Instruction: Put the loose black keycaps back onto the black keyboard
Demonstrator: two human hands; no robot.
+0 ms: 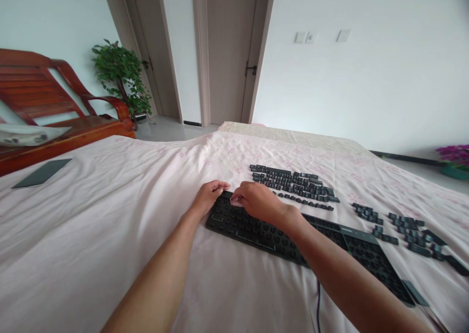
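Both of your hands meet at the far left corner of the keyboard (pixel 293 242), which lies on the pink sheet (pixel 110 225) with its long axis running from that corner, in front of you, down and away to your right. Your left hand (pixel 208 196) rests curled against the keyboard's left end, touching the frame edge; whether it pinches anything you cannot tell. Just beside it, your right hand (pixel 256 202) sits knuckles up over the top-left sockets, fingertips bent down; no keycap shows in them, so its hold is also unclear. Beyond your right hand, the nearest loose keycaps (pixel 293 184) lie in rows just past the keyboard's far edge, nearer that hand than the left. Farther right, a second scatter of keycaps (pixel 403 228) lies well apart.
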